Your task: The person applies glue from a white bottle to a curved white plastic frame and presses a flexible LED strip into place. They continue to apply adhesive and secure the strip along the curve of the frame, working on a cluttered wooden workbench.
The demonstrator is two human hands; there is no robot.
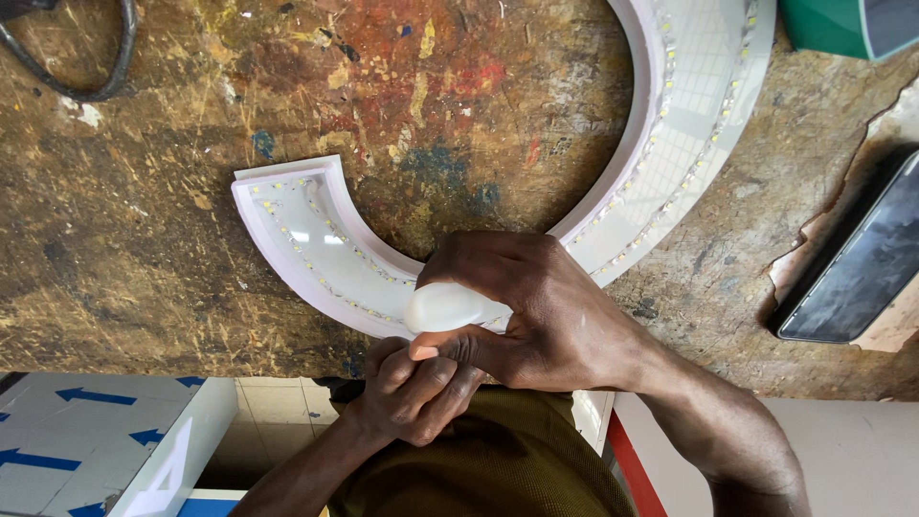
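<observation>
Two hands meet at the near edge of a worn wooden workbench (144, 268) that's splattered with old paint in every colour. Starting at the far left corner, a loop of black cable (96, 67) lies on the wood. Below the near edge on the left, a white board with blue arrows (67, 431) sits lower down.

Moving right, a big white curved channel piece lined with rows of small LED dots (316, 239) sweeps from the middle of the bench round to the far right edge, like a big letter C; its squared-off end sits left of centre.

The left hand (412, 388) is curled into a loose fist right at the near edge, touching the other hand; can't tell if it's got anything in it. The right hand (536, 306) is closed around a small rounded translucent white bottle (445, 308), which is lying over the bottom of the channel's curve.

Further right, a dark flat phone-like slab (857, 263) rests near the right edge, and a green box corner (828, 27) pokes in at the far right corner.
</observation>
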